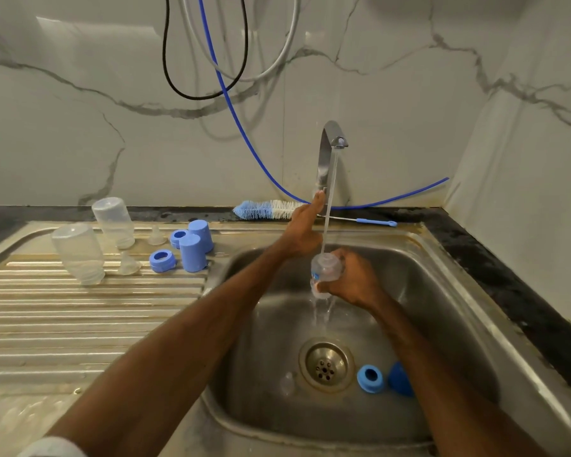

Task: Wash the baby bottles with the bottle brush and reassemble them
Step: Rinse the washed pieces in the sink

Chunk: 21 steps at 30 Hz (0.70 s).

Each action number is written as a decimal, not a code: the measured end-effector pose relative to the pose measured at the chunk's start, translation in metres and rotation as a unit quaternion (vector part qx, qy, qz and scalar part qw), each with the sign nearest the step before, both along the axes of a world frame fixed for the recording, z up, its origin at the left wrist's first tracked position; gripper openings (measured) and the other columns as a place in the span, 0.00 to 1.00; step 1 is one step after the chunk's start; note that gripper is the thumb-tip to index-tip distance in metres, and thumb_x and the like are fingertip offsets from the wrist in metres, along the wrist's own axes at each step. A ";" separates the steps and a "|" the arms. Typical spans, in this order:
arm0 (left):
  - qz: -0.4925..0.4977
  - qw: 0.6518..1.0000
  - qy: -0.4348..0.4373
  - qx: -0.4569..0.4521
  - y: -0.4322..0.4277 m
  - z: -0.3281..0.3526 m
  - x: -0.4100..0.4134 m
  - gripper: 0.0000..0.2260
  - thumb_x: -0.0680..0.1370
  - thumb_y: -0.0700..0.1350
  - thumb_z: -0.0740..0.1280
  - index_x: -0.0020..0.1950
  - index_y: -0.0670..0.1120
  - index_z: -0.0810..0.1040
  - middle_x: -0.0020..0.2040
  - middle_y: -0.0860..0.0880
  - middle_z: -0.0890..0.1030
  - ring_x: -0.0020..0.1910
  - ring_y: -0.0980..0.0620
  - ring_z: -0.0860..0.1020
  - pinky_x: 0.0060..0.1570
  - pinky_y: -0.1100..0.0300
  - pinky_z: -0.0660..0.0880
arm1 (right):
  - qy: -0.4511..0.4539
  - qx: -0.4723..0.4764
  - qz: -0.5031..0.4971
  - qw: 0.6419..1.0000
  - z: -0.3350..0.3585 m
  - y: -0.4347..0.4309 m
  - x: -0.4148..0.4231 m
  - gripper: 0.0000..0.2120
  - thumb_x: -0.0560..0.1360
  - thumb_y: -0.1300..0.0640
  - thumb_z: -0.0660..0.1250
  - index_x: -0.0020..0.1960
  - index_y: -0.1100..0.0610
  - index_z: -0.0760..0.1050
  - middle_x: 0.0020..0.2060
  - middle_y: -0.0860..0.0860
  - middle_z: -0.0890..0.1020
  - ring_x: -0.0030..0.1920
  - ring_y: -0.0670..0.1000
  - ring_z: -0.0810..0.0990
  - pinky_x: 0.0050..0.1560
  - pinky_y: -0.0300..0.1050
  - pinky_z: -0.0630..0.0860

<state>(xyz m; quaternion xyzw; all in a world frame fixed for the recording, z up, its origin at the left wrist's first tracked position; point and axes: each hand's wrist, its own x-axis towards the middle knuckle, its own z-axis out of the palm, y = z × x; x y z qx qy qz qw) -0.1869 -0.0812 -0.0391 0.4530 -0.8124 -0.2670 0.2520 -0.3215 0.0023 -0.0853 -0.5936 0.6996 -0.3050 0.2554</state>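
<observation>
My right hand [355, 283] grips a clear baby bottle [325, 268] under the running water from the tap [328, 150], over the sink [442, 291]. My left hand [305, 230] reaches up with straight fingers, its fingertips touching the tap's lever [320, 192]. The bottle brush [267, 210], blue and white, lies on the counter behind the sink. Two clear bottles [80, 253] [114, 222] stand upside down on the drainboard [80, 324], beside two clear teats [128, 263] [156, 236], two blue rings [162, 258] [178, 238] and two blue caps [193, 252] [202, 230].
In the sink bottom lie a blue ring [370, 377], a blue cap [399, 379] partly behind my right forearm, and a clear teat [287, 384] beside the drain [326, 366]. A blue hose [393, 199] and cables hang on the marble wall. A dark counter edge [508, 275] runs at the right.
</observation>
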 end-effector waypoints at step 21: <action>0.050 0.994 0.029 -0.094 0.022 -0.014 0.050 0.27 0.74 0.33 0.67 0.73 0.47 0.73 0.68 0.45 0.78 0.67 0.44 0.75 0.67 0.49 0.71 | 0.040 -0.268 -0.063 0.961 0.036 0.026 0.023 0.28 0.71 0.47 0.77 0.67 0.50 0.69 0.59 0.47 0.79 0.56 0.47 0.77 0.53 0.41 0.77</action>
